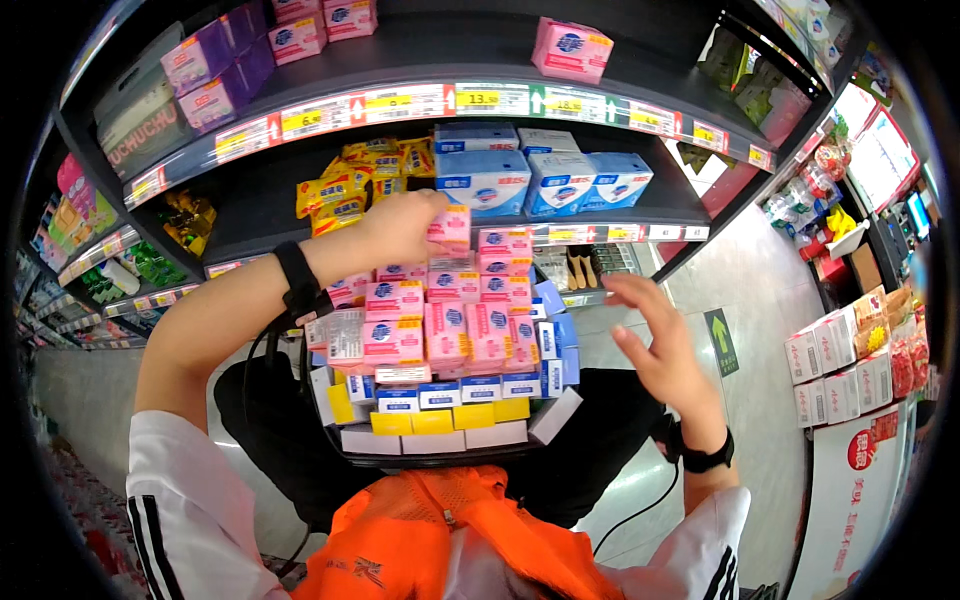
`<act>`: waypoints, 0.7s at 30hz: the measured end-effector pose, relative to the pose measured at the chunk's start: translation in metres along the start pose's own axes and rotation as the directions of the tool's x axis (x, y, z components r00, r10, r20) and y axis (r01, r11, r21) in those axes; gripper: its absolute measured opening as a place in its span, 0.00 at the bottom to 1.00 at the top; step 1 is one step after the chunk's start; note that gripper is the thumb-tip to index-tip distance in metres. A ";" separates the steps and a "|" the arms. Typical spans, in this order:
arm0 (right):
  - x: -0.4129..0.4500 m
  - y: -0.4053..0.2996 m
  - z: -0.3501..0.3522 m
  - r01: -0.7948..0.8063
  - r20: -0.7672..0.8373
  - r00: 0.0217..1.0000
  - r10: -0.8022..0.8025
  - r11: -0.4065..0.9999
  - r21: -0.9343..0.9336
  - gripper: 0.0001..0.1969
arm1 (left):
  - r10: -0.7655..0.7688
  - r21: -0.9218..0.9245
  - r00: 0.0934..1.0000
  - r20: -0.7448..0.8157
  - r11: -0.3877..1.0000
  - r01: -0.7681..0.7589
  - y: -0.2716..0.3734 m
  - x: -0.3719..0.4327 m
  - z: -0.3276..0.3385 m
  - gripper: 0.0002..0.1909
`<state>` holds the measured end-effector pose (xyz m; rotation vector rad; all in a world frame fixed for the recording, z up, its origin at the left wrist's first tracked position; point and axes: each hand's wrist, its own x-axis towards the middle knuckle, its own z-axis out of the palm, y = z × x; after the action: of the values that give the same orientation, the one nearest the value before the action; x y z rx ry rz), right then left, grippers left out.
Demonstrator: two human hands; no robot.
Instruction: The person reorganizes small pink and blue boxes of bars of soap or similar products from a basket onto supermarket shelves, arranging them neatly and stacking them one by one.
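Observation:
My left hand (409,225) grips a pink soap box (452,229) above a pile of similar pink boxes (394,341). The pile lies in a dark-rimmed basket or bin (442,459) in front of me, with blue-and-white, yellow and plain white boxes packed around its edge. My right hand (652,345) hovers to the right of the pile, fingers apart, holding nothing. Just behind my left hand, yellow soap packets (334,191) and blue-and-white soap packs (482,182) stand on the lower shelf. A single pink box (572,50) sits on the upper shelf.
The upper shelf's edge (420,103) carries price labels. Purple packs (206,60) and pink boxes stand at its left. A grey shelf upright (712,225) rises at the right. Stacked cartons (821,352) stand on a white counter farther right. Thin cables hang near both wrists.

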<state>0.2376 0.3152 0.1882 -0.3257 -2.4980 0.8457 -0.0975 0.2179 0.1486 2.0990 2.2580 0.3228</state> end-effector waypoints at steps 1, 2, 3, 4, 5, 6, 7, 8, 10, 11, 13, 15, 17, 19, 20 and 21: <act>-0.008 0.000 -0.003 -0.009 0.000 1.000 0.009 1.000 -0.009 0.22 | -0.066 -0.011 0.997 0.033 0.998 0.066 -0.004 0.007 0.005 0.25; -0.016 -0.001 -0.007 -0.031 0.006 0.999 0.031 0.999 0.007 0.23 | -0.132 -0.019 0.989 0.068 0.991 0.133 -0.007 0.014 0.011 0.26; -0.024 -0.001 -0.009 -0.054 0.011 0.998 0.054 0.998 0.031 0.23 | -0.126 -0.022 0.989 0.074 0.992 0.128 -0.009 0.018 0.015 0.26; -0.030 -0.001 -0.013 -0.063 0.020 0.998 0.063 0.997 0.044 0.23 | -0.104 -0.039 0.990 0.099 0.993 0.109 -0.012 0.022 0.019 0.27; -0.036 0.003 -0.015 -0.069 0.020 0.997 0.068 0.997 0.046 0.23 | -0.085 -0.055 0.989 0.123 0.994 0.092 -0.014 0.025 0.023 0.27; -0.044 0.008 -0.015 -0.102 0.004 0.995 0.102 0.992 0.078 0.23 | -0.091 -0.087 0.985 0.145 0.991 0.105 -0.014 0.026 0.028 0.28; -0.050 0.012 -0.015 -0.133 -0.011 0.991 0.135 0.985 0.111 0.23 | -0.091 -0.086 0.984 0.153 0.991 0.105 -0.014 0.027 0.033 0.28; -0.053 0.016 -0.014 -0.137 -0.009 0.990 0.139 0.983 0.119 0.23 | -0.083 -0.101 0.981 0.176 0.990 0.102 -0.015 0.027 0.037 0.30; -0.060 0.021 -0.013 -0.163 -0.023 0.985 0.169 0.973 0.163 0.23 | -0.066 -0.118 0.977 0.204 0.989 0.091 -0.013 0.028 0.041 0.31; -0.061 0.022 -0.012 -0.167 -0.022 0.985 0.173 0.972 0.167 0.23 | -0.089 -0.128 0.964 0.251 0.984 0.124 -0.014 0.028 0.042 0.32; -0.061 0.026 -0.008 -0.191 -0.008 0.980 0.197 0.963 0.188 0.22 | -0.114 -0.132 0.947 0.301 0.978 0.160 -0.015 0.027 0.040 0.32; -0.058 0.029 -0.004 -0.209 0.015 0.977 0.211 0.957 0.202 0.22 | -0.042 -0.164 0.942 0.334 0.981 0.101 -0.017 0.025 0.037 0.32; -0.048 0.033 0.002 -0.223 0.040 0.975 0.220 0.951 0.213 0.21 | -0.011 -0.168 0.947 0.321 0.983 0.068 -0.024 0.023 0.039 0.31; -0.027 0.042 0.013 -0.114 0.033 0.993 0.112 0.988 0.102 0.20 | 0.020 -0.175 0.952 0.307 0.984 0.036 -0.028 0.024 0.039 0.29; -0.015 0.051 0.023 -0.066 0.029 0.998 0.064 0.993 0.094 0.20 | 0.034 -0.173 0.927 0.374 0.984 0.034 -0.030 0.026 0.038 0.32; 0.000 0.059 0.032 -0.020 0.021 1.000 0.019 0.997 0.079 0.20 | 0.054 -0.172 0.898 0.437 0.985 0.024 -0.032 0.030 0.037 0.35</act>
<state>0.2257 0.3453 0.1294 -0.3162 -2.4757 0.9579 -0.1250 0.2504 0.1104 1.8694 1.8789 0.0316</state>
